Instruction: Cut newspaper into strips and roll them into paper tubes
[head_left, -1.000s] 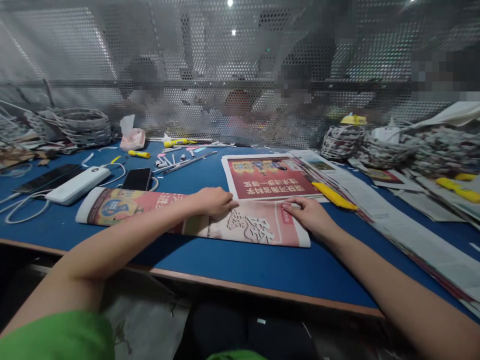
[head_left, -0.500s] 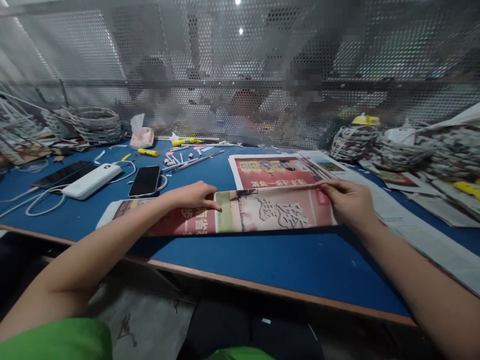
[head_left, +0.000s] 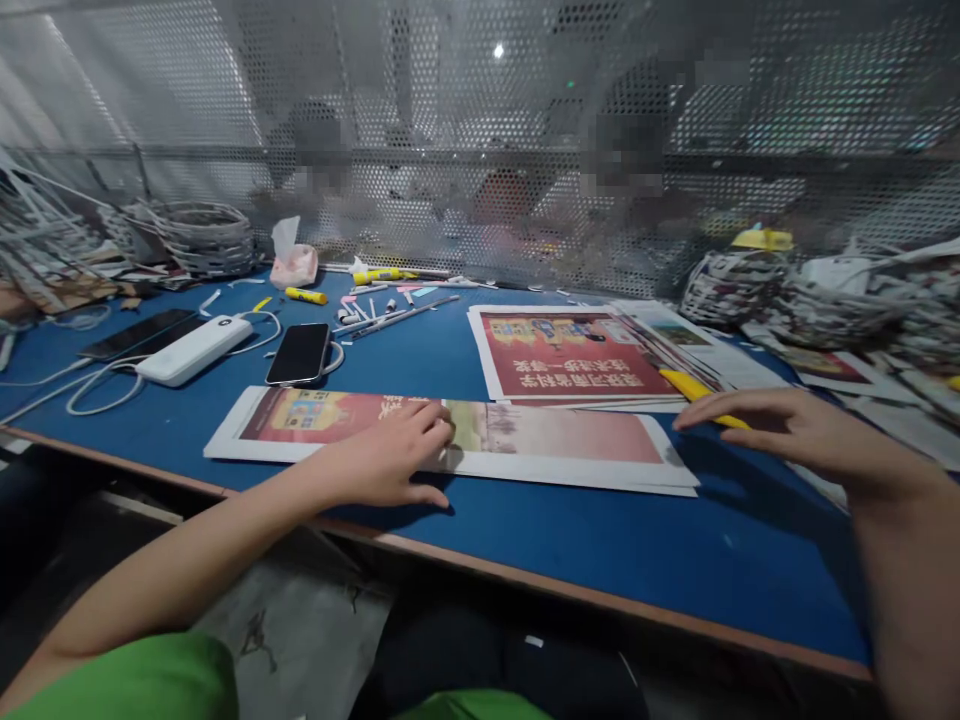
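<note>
"So what's new here?"

"The folded newspaper (head_left: 570,435) is down. Half a second ago the right hand (head_left: 817,430) was pinching its far end and holding it up; now that hand has let go and hovers just past the right end, fingers parted. And the big dark lettering is gone from the upper face: pale pink shows there, with a white margin along the near edge."

"And the left hand (head_left: 401,450)?"

"Resting across the middle of the newspaper, fingers spread, thumb off the near edge. Its grip is relaxed, pressing rather than pinching. I'd judge the fold has been turned over and is being steadied flat, with the right grip free."

"Is the right touching that yellow tool (head_left: 679,383)?"

"They overlap in view; I can't tell about contact."

"What else is on the surface (head_left: 420,360)?"

"It's blue. A newspaper pile (head_left: 555,360) lies just behind the fold, a phone (head_left: 298,353) and a white power bank (head_left: 195,350) to the left, and a tissue pack (head_left: 294,266) farther back."

"And the room?"

"A perforated metal screen (head_left: 450,100) behind, blurred people beyond it, and woven baskets (head_left: 206,240) at both sides."
</note>
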